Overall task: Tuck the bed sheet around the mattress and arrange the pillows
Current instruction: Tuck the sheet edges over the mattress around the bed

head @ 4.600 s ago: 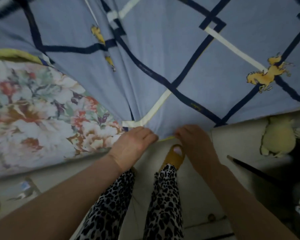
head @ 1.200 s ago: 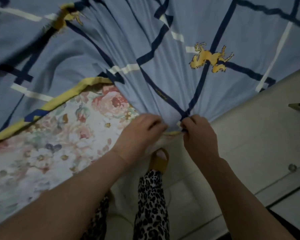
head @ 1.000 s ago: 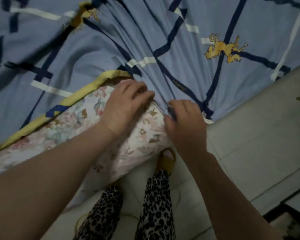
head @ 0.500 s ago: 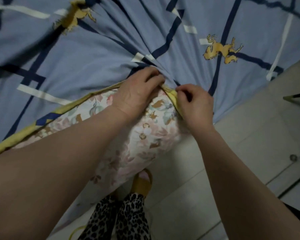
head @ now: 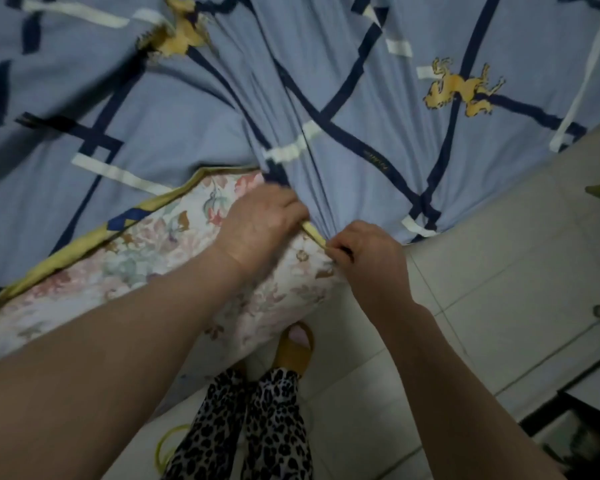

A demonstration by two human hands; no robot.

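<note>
Your bed sheet (head: 194, 109) is a soft, matte blue cloth crossed by navy and cream bands, printed with golden horse figures (head: 461, 88) and finished with a yellow hem (head: 314, 233). It spreads over most of the bed and gathers into tight pleats that fan outward from the corner where your 2 hands work. Below it, the mattress (head: 146, 258) shows a pale quilted cover with faded pink and green flowers; its corner is rounded and bulges toward you.

Your left hand (head: 260, 226) lies knuckles up on the mattress corner, fingers curled down over the gathered cloth and the hem, gripping it. Your right hand (head: 368, 254) sits just beside it, apart by a short stretch of hem, pinching that yellow edge between thumb and fingertips. The sheet's corner lies directly between and under both hands, at the mattress corner.

The exposed hem runs as a long diagonal strip from the lower left up toward your left hand, then slants down to your right. The pleats point up and away from you.

Glossy pale floor tiles (head: 499, 289) lie to the right, and your leopard-print trousers (head: 257, 427) and a yellow slipper (head: 293, 351) show below.
</note>
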